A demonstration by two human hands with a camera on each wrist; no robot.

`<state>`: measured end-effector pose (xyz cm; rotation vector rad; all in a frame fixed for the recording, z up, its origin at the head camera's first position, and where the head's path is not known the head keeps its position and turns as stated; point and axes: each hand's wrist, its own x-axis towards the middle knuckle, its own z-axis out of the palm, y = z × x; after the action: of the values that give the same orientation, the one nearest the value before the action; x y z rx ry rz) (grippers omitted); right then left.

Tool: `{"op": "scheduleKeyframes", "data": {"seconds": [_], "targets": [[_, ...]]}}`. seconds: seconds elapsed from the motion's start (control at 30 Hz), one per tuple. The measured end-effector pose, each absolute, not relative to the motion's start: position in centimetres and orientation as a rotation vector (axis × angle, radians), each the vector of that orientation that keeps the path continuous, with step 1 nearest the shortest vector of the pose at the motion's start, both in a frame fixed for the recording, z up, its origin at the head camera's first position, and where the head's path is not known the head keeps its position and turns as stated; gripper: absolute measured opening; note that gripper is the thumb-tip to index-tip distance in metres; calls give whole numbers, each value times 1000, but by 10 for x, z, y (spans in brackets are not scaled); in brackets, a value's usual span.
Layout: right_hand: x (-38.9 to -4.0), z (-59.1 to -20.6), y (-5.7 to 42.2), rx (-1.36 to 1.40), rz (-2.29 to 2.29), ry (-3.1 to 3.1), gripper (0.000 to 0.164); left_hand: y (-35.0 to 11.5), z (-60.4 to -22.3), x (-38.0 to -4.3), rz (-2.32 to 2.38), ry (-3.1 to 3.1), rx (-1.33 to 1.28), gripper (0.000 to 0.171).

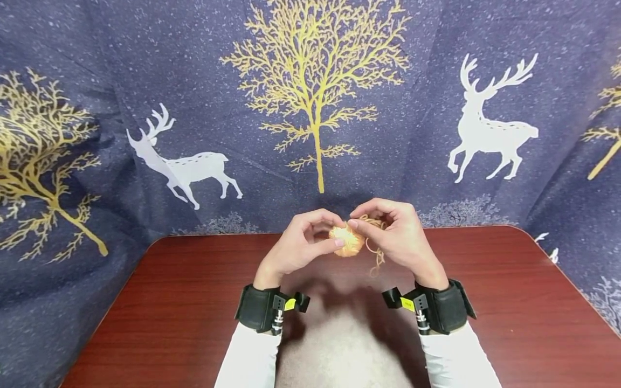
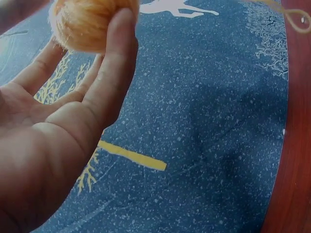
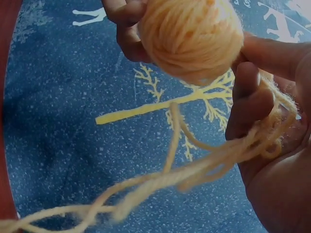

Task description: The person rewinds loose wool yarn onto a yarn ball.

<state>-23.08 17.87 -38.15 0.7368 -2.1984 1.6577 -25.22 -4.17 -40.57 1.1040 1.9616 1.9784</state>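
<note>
A round ball of pale orange yarn point(image 1: 347, 242) is held up above the far part of the table. My left hand point(image 1: 297, 243) grips it between thumb and fingertips from the left; in the left wrist view the thumb point(image 2: 121, 34) presses on the ball's side. At the ball's right side, my right hand point(image 1: 399, 235) pinches yarn between thumb and fingertips. Loose yarn strands point(image 3: 165, 179) gather in the right palm and trail down in loops below that hand. The pinched spot itself is partly hidden by the fingers.
Beneath the hands lies a reddish-brown table point(image 1: 194, 302). A dark blue cloth point(image 1: 388, 161) printed with trees and white deer hangs behind it. Each wrist wears a black strap point(image 1: 259, 307) with a small camera arm.
</note>
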Motion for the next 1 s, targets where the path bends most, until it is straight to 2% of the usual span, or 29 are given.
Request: {"op": "scheduleKeyframes", "data": {"seconds": [0.13, 0.37, 0.57, 0.67, 0.83, 1.0], "targets": [[-231, -381, 179, 735, 1617, -2214, 9, -42, -405, -252, 1940, 1979, 1114, 26], [-232, -381, 179, 792, 1688, -2155, 9, -49, -404, -251, 1971, 1694, 1195, 36], [-238, -388, 174, 810, 1757, -2093, 10, -45, -401, -248, 2248, 1401, 1258, 34], [-239, -391, 169, 794, 1765, -2107, 10, -42, -399, -246, 2457, 1301, 1169, 39], [-238, -392, 161, 789, 1676, -2202, 7, -35, -396, -246, 2763, 1326, 919, 32], [-233, -391, 158, 824, 1512, -2301, 4, -32, -397, -251, 2876, 1805, 822, 30]]}}
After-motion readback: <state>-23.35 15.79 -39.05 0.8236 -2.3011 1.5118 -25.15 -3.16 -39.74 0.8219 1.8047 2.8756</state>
